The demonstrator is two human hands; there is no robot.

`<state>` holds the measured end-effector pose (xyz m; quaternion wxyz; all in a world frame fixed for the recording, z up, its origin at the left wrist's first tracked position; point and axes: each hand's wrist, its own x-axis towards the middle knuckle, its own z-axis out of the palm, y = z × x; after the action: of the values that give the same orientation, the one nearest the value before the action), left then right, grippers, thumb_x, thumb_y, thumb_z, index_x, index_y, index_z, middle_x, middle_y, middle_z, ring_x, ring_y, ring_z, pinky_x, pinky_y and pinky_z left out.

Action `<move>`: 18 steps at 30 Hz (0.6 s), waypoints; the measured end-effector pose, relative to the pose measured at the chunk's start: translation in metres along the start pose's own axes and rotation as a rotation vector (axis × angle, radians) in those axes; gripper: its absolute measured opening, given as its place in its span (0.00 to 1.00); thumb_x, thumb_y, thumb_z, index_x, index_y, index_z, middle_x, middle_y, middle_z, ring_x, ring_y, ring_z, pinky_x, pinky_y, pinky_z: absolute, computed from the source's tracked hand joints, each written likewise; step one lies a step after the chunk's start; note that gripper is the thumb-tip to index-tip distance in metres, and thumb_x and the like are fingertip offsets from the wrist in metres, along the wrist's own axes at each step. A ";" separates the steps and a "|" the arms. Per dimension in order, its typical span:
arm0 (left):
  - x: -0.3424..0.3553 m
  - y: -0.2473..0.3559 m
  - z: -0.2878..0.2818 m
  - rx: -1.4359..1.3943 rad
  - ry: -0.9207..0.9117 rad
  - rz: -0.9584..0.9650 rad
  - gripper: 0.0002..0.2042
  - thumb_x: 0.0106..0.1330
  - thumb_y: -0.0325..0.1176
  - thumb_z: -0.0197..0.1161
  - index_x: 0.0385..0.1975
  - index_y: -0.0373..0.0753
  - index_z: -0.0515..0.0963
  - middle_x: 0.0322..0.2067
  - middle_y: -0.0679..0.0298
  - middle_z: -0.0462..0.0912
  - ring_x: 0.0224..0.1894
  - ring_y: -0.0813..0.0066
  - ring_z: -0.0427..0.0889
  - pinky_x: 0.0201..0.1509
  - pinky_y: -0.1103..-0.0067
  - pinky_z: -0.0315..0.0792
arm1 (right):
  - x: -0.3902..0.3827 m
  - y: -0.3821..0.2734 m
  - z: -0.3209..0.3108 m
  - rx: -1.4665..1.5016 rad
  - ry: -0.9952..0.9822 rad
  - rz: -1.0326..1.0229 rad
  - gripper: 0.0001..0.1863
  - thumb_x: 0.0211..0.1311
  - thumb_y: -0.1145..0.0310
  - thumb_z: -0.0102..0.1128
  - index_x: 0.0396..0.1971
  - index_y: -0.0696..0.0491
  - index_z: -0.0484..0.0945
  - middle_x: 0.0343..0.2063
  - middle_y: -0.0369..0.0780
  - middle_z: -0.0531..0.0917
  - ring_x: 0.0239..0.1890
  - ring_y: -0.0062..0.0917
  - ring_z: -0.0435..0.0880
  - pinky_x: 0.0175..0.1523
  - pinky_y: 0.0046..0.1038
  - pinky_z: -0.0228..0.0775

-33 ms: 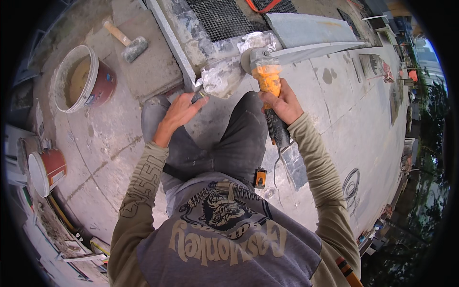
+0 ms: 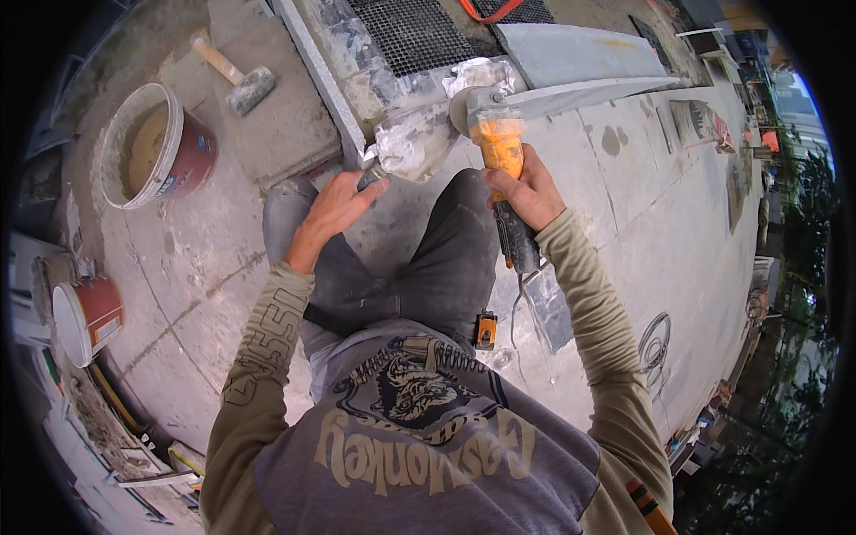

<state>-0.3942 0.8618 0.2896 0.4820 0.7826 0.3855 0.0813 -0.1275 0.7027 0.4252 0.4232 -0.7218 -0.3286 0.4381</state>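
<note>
My right hand (image 2: 537, 193) is wrapped round the body of a yellow and black angle grinder (image 2: 499, 147), its head pointing away from me. The round disc (image 2: 459, 112) at the grinder's head sits beside a crumpled silvery sheet (image 2: 419, 143). Closed fingers of my left hand (image 2: 334, 209) hold a short, dark-handled tool (image 2: 369, 181); what kind it is cannot be made out. That tool meets the near end of a long grey stone edge strip (image 2: 325, 89). Right of the grinder head lies a pale grey slab (image 2: 580, 58) with an upright strip along its near side.
A wooden-handled mallet (image 2: 250, 89) lies on a slab at the left. Beside it stands a red bucket (image 2: 192, 160) with murky contents, and a second red bucket (image 2: 100, 308) is farther left. The grinder's cord (image 2: 515, 312) hangs near my right knee. Black mesh (image 2: 415, 36) lies ahead.
</note>
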 end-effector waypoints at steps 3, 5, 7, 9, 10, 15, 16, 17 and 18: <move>0.001 -0.002 0.001 0.015 -0.022 -0.034 0.32 0.71 0.58 0.64 0.34 0.23 0.81 0.25 0.39 0.79 0.34 0.41 0.82 0.44 0.58 0.73 | 0.011 -0.001 -0.007 -0.008 0.032 0.002 0.28 0.64 0.64 0.69 0.55 0.62 0.66 0.35 0.42 0.80 0.27 0.25 0.83 0.33 0.29 0.79; -0.001 0.000 0.001 -0.006 -0.016 -0.030 0.32 0.71 0.57 0.64 0.34 0.23 0.80 0.25 0.39 0.79 0.34 0.41 0.82 0.43 0.58 0.73 | 0.015 0.000 -0.010 -0.004 0.067 0.002 0.28 0.63 0.63 0.70 0.55 0.62 0.66 0.34 0.42 0.80 0.26 0.25 0.83 0.33 0.30 0.79; 0.001 0.000 0.001 -0.001 0.001 -0.022 0.32 0.71 0.57 0.64 0.33 0.23 0.80 0.25 0.39 0.79 0.34 0.41 0.83 0.43 0.58 0.73 | 0.011 -0.002 -0.006 -0.007 0.024 0.007 0.29 0.63 0.63 0.70 0.55 0.62 0.66 0.35 0.42 0.80 0.26 0.25 0.83 0.32 0.30 0.78; 0.001 -0.005 0.003 0.030 0.020 -0.015 0.31 0.71 0.57 0.64 0.33 0.24 0.81 0.25 0.40 0.80 0.33 0.41 0.82 0.43 0.58 0.73 | 0.007 0.001 -0.001 -0.031 0.005 0.005 0.29 0.63 0.63 0.70 0.55 0.62 0.66 0.35 0.42 0.80 0.26 0.25 0.83 0.32 0.30 0.78; 0.000 -0.008 0.003 0.028 0.011 -0.020 0.31 0.71 0.56 0.64 0.34 0.24 0.81 0.25 0.40 0.80 0.33 0.42 0.83 0.43 0.58 0.74 | 0.008 0.000 -0.001 -0.015 0.014 0.013 0.29 0.63 0.63 0.70 0.55 0.62 0.66 0.35 0.42 0.80 0.26 0.26 0.83 0.32 0.30 0.78; 0.000 0.003 -0.001 -0.022 -0.038 -0.034 0.30 0.71 0.56 0.64 0.35 0.25 0.81 0.24 0.43 0.79 0.31 0.47 0.82 0.42 0.60 0.74 | 0.016 -0.003 -0.005 0.041 0.051 0.005 0.28 0.63 0.64 0.70 0.55 0.62 0.67 0.36 0.42 0.80 0.27 0.26 0.84 0.33 0.30 0.79; 0.000 0.005 -0.001 -0.028 -0.029 -0.025 0.30 0.71 0.56 0.64 0.35 0.25 0.82 0.23 0.44 0.79 0.30 0.49 0.82 0.42 0.60 0.74 | 0.015 -0.003 -0.002 0.030 0.032 0.000 0.28 0.63 0.64 0.70 0.55 0.62 0.67 0.36 0.42 0.80 0.27 0.26 0.83 0.33 0.30 0.79; -0.002 0.004 -0.001 -0.032 -0.023 -0.021 0.29 0.71 0.56 0.64 0.34 0.25 0.82 0.22 0.45 0.78 0.29 0.50 0.81 0.41 0.60 0.73 | 0.010 -0.003 0.005 0.022 0.011 -0.001 0.28 0.62 0.65 0.70 0.55 0.62 0.67 0.36 0.42 0.80 0.27 0.26 0.83 0.33 0.30 0.79; -0.002 0.004 -0.001 -0.036 -0.016 -0.016 0.29 0.71 0.55 0.64 0.34 0.25 0.82 0.22 0.45 0.78 0.29 0.52 0.81 0.41 0.60 0.73 | 0.008 -0.003 0.009 0.014 -0.010 -0.002 0.28 0.62 0.65 0.70 0.55 0.61 0.67 0.36 0.42 0.80 0.27 0.26 0.83 0.33 0.30 0.79</move>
<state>-0.3941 0.8599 0.2943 0.4999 0.7712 0.3863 0.0779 -0.1328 0.7135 0.4224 0.4271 -0.7163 -0.3285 0.4434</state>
